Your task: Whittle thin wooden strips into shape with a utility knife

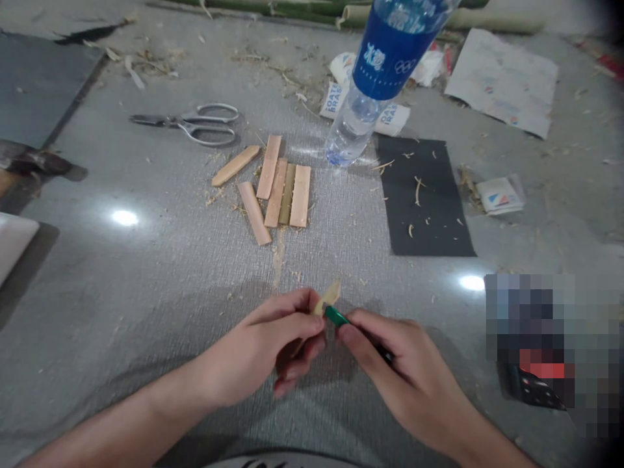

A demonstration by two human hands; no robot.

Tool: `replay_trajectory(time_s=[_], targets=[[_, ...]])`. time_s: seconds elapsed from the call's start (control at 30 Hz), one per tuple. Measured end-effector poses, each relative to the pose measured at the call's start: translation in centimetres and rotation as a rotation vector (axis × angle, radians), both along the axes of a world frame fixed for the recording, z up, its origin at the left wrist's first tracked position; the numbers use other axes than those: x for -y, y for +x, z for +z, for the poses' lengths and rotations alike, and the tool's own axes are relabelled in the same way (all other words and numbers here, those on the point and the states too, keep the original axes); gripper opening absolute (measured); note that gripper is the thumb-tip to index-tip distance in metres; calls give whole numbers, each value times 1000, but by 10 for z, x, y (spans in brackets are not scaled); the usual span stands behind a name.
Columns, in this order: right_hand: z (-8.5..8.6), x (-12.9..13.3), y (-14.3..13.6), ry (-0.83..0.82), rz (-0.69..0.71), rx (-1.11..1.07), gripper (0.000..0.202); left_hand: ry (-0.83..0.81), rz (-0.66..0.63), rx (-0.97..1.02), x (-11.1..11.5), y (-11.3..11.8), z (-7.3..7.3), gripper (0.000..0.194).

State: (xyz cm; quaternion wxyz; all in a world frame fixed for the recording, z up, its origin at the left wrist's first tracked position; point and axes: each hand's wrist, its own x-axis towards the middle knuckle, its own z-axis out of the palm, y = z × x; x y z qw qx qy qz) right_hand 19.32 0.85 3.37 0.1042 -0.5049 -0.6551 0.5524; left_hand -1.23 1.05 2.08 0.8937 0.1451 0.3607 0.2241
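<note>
My left hand (287,331) pinches a small pale strip of wood or bamboo (332,294), whose pointed end sticks up past the fingertips. My right hand (390,351) is closed around a green-handled tool (335,316), and the tool's tip meets the strip close to my left thumb. The rest of the handle is hidden in my right fingers. Beyond my hands lie several short flat pieces, among them a light one (300,196) and a separate one with a pointed end (236,166), with shavings around them.
Metal scissors (195,122) lie behind at left, near a hammer (34,159) at the left edge. A plastic bottle (385,71) stands behind the pieces. A black sheet (429,201) with shavings lies right; bamboo poles (302,8) lie far back.
</note>
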Motion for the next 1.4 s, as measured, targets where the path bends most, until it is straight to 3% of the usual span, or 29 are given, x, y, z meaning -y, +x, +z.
replay_trajectory(time_s=[0.1, 0.2, 0.27, 0.37, 0.5, 0.7, 0.97, 1.17, 1.4], targets=[[-1, 0, -1, 29, 5, -6, 28, 40, -34, -58, 3, 2, 1, 14], [-3, 1, -1, 13, 2, -25, 29, 331, 1, -330, 8, 6, 3, 24], [-5, 2, -1, -7, -13, -33, 31, 555, -45, -534, 11, 9, 5, 27], [-6, 2, -1, -20, -31, -38, 33, 678, -149, -626, 11, 10, 6, 26], [-8, 3, -2, -32, -56, -28, 35, 663, -174, -627, 9, 10, 5, 30], [-10, 5, -3, -64, -84, -45, 36, 615, -97, -631, 10, 10, 0, 34], [-13, 8, -3, -71, -110, -92, 39, 457, -17, -511, 14, 14, -2, 37], [-10, 4, -1, -120, -81, -126, 38, 283, 43, -284, 15, 14, -2, 36], [-10, 4, 2, -287, -135, -262, 38, 497, -49, -447, 11, 11, 3, 32]])
